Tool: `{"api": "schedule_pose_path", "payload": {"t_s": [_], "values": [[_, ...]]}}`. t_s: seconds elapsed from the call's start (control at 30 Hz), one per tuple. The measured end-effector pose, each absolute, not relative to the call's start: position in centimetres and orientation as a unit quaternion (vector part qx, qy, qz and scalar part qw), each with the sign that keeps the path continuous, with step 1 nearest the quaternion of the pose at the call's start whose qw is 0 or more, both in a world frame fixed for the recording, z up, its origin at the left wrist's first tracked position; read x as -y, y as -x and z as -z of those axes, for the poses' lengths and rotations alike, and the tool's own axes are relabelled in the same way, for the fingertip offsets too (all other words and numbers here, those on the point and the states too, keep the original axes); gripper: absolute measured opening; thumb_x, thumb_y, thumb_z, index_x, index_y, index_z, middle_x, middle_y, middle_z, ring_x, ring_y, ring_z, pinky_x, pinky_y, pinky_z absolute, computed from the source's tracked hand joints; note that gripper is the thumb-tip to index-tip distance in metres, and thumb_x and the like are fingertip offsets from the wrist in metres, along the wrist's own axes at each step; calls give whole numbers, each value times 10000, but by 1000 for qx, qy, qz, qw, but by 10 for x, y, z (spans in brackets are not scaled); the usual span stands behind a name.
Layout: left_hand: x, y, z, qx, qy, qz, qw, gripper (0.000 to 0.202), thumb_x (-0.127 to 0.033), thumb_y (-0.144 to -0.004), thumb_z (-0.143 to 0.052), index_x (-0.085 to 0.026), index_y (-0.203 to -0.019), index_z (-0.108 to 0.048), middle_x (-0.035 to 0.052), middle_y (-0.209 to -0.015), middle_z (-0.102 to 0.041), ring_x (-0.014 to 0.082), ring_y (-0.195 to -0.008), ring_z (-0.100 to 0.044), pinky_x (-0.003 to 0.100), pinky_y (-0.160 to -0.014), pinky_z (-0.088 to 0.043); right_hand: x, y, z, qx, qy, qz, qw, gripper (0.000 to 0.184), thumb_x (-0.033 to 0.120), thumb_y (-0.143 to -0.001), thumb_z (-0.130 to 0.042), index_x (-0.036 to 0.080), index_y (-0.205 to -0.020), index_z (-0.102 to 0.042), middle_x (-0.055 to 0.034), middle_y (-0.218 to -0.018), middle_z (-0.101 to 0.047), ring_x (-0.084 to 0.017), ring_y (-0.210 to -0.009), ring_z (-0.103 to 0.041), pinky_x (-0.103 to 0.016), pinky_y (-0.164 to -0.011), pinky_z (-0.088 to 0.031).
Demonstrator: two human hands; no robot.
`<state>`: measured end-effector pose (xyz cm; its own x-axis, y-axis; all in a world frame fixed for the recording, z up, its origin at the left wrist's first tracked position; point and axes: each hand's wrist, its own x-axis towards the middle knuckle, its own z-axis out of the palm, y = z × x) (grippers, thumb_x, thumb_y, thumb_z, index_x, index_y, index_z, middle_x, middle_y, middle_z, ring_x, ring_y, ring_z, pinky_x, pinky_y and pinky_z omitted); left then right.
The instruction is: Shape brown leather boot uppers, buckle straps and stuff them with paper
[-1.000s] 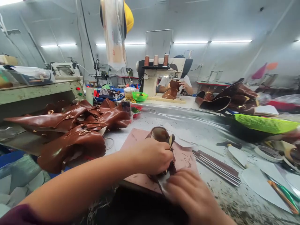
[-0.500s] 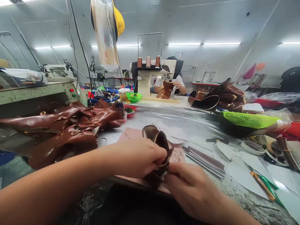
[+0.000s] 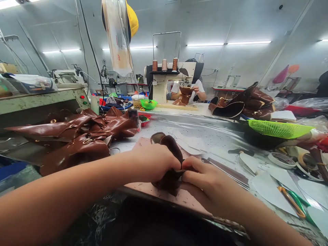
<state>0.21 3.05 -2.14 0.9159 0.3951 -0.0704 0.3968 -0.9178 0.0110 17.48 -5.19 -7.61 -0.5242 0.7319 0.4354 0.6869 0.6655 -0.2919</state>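
My left hand is closed on the edge of a dark brown leather boot upper, reaching across it from the left. On the near right side, my right hand pinches the same edge, its fingertips meeting those of the left. Part of the upper hangs below the fingers, and its rounded top openings stand up behind the left hand. What lies right between the fingertips is hidden. Under the upper is a pinkish work board at the table's front edge.
Glossy brown leather uppers are piled at left. Brown strips, green-handled scissors, tape rolls and a green basket lie to the right. Across the table, a person works at a sewing machine.
My right hand has risen and turned, its fingertips now against the left hand's. The upper has tilted and shifted slightly left. The camera view has moved a little.
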Motion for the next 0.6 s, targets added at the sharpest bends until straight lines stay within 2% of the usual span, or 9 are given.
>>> {"api": "schedule_pose_path", "payload": {"t_s": [0.13,0.27,0.43,0.6], "values": [[-31,0,17,-221,-974,44,24,199,-63,-702,-544,-211,-714,-675,6,-717,-677,163,-705,-610,230,-656,-429,48,-177,76,862,428,-46,267,158,125,-857,-441,187,-785,-568,-88,-979,-563,-163,-773,-563,-284,-638,-499],[-33,5,20,-236,-970,10,50,223,-109,-764,-508,-236,-765,-692,-4,-687,-679,157,-687,-613,225,-651,-426,43,-175,78,860,429,-12,276,160,101,-848,-440,182,-761,-547,-109,-1071,-536,-153,-762,-566,-280,-638,-504],[-33,9,26,-263,-963,8,49,275,-88,-741,-490,-252,-829,-692,-5,-726,-697,168,-718,-628,233,-660,-428,37,-168,83,858,427,61,278,126,122,-860,-462,168,-757,-516,-91,-883,-566,-164,-672,-539,-292,-569,-490],[-26,15,20,-265,-961,25,76,295,-120,-717,-442,-223,-872,-671,0,-841,-701,170,-774,-622,238,-681,-445,35,-164,90,850,433,103,284,172,156,-896,-400,177,-740,-469,-79,-801,-564,-176,-647,-530,-303,-533,-467]]}}
